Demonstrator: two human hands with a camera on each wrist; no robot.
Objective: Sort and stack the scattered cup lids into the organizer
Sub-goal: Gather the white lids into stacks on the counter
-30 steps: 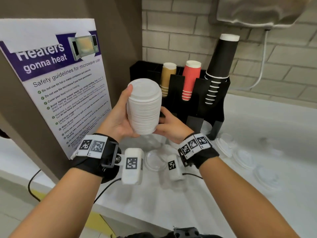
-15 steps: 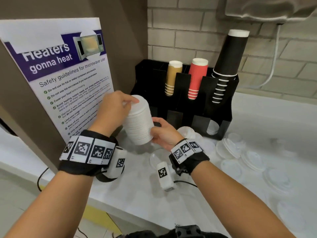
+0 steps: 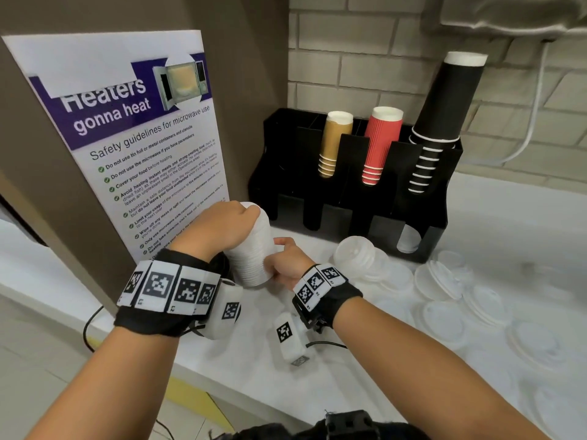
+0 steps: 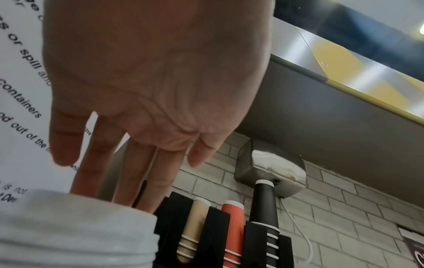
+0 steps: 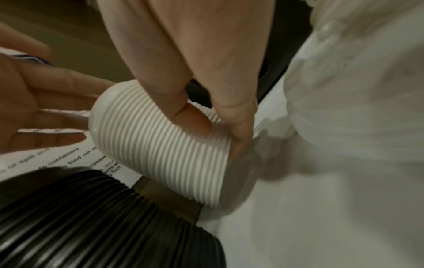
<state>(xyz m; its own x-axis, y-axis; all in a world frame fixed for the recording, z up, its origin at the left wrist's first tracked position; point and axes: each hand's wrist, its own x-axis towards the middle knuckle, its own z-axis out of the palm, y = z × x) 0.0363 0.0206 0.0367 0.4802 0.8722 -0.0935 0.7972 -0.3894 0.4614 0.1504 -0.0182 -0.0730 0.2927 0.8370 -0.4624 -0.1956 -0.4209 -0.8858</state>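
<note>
A tall stack of white lids (image 3: pixel 251 258) (image 5: pixel 160 145) tilts just over the white counter (image 3: pixel 365 360), left of the black organizer (image 3: pixel 355 214). My right hand (image 3: pixel 281 260) (image 5: pixel 218 127) pinches its lower side between thumb and fingers. The straight fingers of my left hand (image 3: pixel 228 225) (image 4: pixel 128 172) rest on the stack's top end (image 4: pixel 69 226). A ribbed stack of black lids (image 5: pixel 91 226) lies close by, mostly hidden in the head view. Several loose white and clear lids (image 3: pixel 441 281) lie scattered right of my hands.
The organizer holds tan cups (image 3: pixel 333 144), red cups (image 3: pixel 379 144) and tall black cups (image 3: pixel 444 122); a lid (image 3: pixel 408 239) sits in its lower right slot. A microwave safety poster (image 3: pixel 133 147) stands at left. A brick wall is behind.
The white lid stack came down from in front of the organizer to the counter at left. My left hand shifted from the stack's side to its top.
</note>
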